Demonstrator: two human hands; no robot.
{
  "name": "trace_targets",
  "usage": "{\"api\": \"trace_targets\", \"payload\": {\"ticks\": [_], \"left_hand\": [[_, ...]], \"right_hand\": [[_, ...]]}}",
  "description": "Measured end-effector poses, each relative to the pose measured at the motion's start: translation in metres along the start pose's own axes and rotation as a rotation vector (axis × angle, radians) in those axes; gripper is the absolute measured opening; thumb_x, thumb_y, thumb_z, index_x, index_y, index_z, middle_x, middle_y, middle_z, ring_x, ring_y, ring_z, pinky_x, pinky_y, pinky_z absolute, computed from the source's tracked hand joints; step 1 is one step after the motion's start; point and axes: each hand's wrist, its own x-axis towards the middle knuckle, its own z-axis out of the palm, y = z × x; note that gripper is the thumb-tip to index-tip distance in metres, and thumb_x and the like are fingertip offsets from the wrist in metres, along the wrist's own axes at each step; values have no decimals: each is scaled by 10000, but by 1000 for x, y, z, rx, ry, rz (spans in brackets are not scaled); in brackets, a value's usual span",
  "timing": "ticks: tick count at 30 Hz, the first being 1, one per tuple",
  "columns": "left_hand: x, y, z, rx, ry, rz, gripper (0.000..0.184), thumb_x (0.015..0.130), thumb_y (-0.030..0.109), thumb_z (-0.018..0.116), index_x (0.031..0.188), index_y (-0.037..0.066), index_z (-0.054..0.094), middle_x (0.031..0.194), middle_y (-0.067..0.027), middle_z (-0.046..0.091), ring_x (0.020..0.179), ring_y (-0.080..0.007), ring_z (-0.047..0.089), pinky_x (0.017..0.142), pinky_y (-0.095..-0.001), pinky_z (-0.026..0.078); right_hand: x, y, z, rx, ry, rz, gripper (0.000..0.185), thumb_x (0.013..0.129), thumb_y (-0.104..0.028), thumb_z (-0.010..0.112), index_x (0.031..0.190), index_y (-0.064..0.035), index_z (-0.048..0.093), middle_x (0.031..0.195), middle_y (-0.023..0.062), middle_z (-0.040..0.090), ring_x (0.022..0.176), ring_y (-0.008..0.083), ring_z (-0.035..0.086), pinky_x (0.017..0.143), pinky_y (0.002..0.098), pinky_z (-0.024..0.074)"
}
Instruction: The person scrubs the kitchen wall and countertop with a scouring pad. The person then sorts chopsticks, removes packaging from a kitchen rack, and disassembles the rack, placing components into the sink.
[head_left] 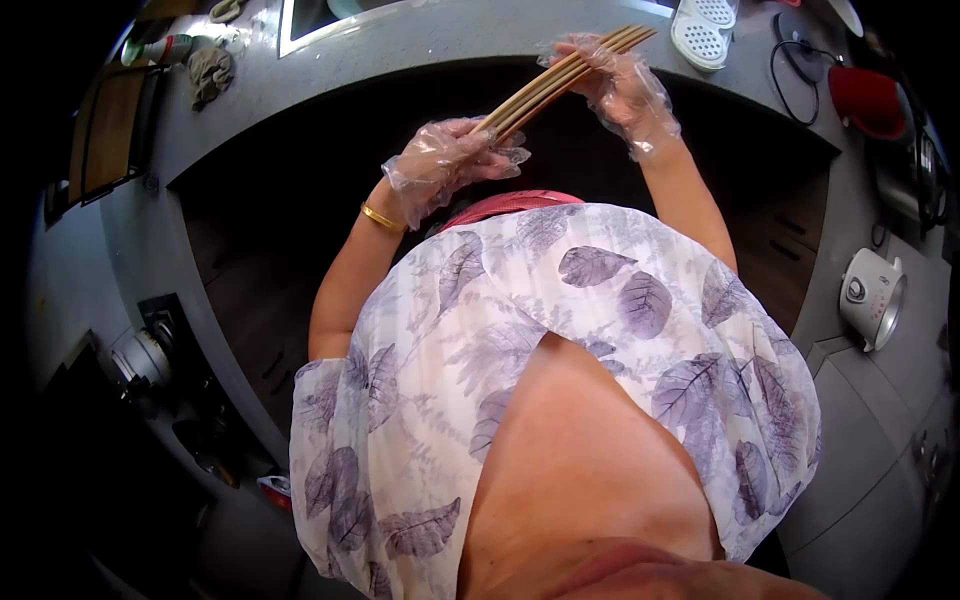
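Bridging left grip (448,158) and right grip (622,88), both clasping them: slanted wooden sticks (542,95).

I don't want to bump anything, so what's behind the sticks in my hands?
Behind the sticks, the grey counter shows near their upper ends, with dark space farther down, too dim to read. Whatever lies directly behind the sticks, left hand and right hand is covered.
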Motion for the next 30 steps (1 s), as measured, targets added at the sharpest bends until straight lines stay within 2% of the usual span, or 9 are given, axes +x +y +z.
{"api": "trace_targets", "payload": {"ticks": [3,4,8,11,12,16,20,25,30], "left_hand": [[1,-1,7,-33,8,-9,462,890,252,553,1206,-70,458,1054,-222,593,792,-195,667,786,-352,551],[2,-2,6,-65,-11,-15,459,893,275,543,1186,-71,469,1041,-210,601,802,-199,666,783,-356,551],[6,-10,2,-99,-21,-49,409,898,301,536,1096,-57,516,811,-103,595,677,-151,637,684,-300,565],[5,-6,8,-117,-86,-47,392,912,300,519,1091,-49,527,752,-63,564,592,-110,587,602,-255,537],[4,-6,12,-49,-3,-43,379,921,301,506,1085,-39,540,723,-33,547,528,-77,530,532,-217,488],[6,-10,13,165,80,-77,349,927,314,494,1023,-12,572,654,-2,512,488,-47,479,484,-187,432],[17,-16,18,321,81,-29,338,863,348,587,921,15,582,616,-19,508,443,-71,470,400,-202,400],[31,-20,23,481,60,0,310,909,364,503,873,56,510,636,-39,527,466,-86,473,406,-206,403],[38,-26,21,494,166,21,314,930,368,446,910,58,491,656,-47,534,489,-89,484,422,-206,417]], "right_hand": [[-5,-2,5,-50,-37,-45,260,852,-148,604,1048,9,540,956,152,633,919,257,631,834,372,525],[-4,-3,5,-9,-20,-46,302,823,-97,633,1067,9,492,961,185,628,862,282,647,767,384,551],[-7,-1,8,-83,-14,-61,313,816,-141,652,1056,12,521,955,143,627,891,252,631,783,370,539],[-12,-2,17,-263,58,-144,257,822,-185,653,995,-14,570,880,100,650,797,176,644,602,260,526],[-8,2,10,-300,29,-149,250,818,-222,660,952,-21,595,829,68,650,661,114,604,512,215,469],[-10,6,14,-264,93,26,242,868,-270,599,815,-34,608,729,48,629,500,57,496,370,190,376],[-8,5,20,-231,144,20,216,876,-238,578,808,-34,565,699,71,616,453,66,463,364,186,365],[7,1,25,-296,218,-17,169,865,-206,592,828,-56,523,669,67,606,441,66,464,361,177,356],[13,16,23,-216,54,46,261,871,-215,594,1015,-23,490,851,64,607,509,37,494,386,142,392]]}}
